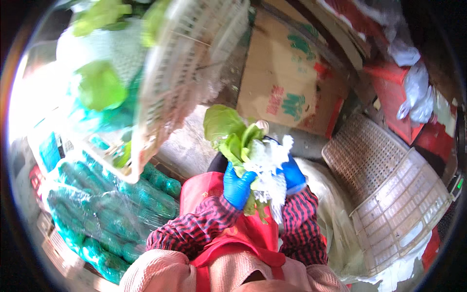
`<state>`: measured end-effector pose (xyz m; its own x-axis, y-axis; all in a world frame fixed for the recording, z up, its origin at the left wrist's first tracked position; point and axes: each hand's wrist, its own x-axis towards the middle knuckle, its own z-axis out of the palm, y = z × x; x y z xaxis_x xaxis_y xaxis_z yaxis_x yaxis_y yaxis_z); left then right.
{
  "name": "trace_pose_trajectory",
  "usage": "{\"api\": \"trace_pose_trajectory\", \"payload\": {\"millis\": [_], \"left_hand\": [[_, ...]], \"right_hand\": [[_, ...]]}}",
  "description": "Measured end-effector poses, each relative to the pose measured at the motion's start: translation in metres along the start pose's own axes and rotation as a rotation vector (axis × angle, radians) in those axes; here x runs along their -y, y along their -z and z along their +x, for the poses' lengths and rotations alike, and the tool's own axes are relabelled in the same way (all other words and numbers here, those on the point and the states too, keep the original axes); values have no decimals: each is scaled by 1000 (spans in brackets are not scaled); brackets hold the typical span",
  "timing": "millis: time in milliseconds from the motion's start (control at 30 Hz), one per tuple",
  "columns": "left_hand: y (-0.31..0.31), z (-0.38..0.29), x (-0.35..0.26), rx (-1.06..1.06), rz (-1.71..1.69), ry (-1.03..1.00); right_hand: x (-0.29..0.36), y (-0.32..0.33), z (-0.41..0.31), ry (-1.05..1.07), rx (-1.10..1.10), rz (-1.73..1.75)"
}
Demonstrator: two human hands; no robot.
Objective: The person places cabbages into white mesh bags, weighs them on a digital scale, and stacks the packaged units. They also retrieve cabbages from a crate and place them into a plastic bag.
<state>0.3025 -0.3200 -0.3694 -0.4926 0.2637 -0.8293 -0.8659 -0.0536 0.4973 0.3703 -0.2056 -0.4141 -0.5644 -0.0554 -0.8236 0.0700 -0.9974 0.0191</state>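
Both of my hands wear blue gloves and are close together above the red apron point(202, 186) on my lap. My left hand point(235, 186) grips the base of a bunch of leafy green lettuce point(233, 140), whose leaves point away from me. White foam netting point(268, 157) lies against the right side of the leaves and hangs down between my hands. My right hand point(293, 175) is at the netting's right edge, gripping it, with its fingers partly hidden behind it. A few limp leaf ends point(255, 206) dangle below.
At upper left, a plastic crate point(182, 69) stands near loose lettuce leaves point(100, 85). Green mesh bags under clear film point(109, 208) lie at left. Ahead is a cardboard box point(279, 73). To the right are a woven basket point(361, 153) and a translucent crate point(397, 204).
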Motion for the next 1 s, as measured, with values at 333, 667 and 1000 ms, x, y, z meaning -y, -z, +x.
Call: {"api": "trace_pose_trajectory", "payload": {"millis": [333, 667, 1000], "left_hand": [[38, -100, -287, -5, 249, -671], [159, 65, -309, -464, 940, -1182], [218, 185, -195, -213, 1583, -576]], "right_hand": [[-6, -301, -43, 157, 733, -456], [-31, -339, 26, 450, 534, -431], [-57, -269, 65, -43, 389, -84]]}}
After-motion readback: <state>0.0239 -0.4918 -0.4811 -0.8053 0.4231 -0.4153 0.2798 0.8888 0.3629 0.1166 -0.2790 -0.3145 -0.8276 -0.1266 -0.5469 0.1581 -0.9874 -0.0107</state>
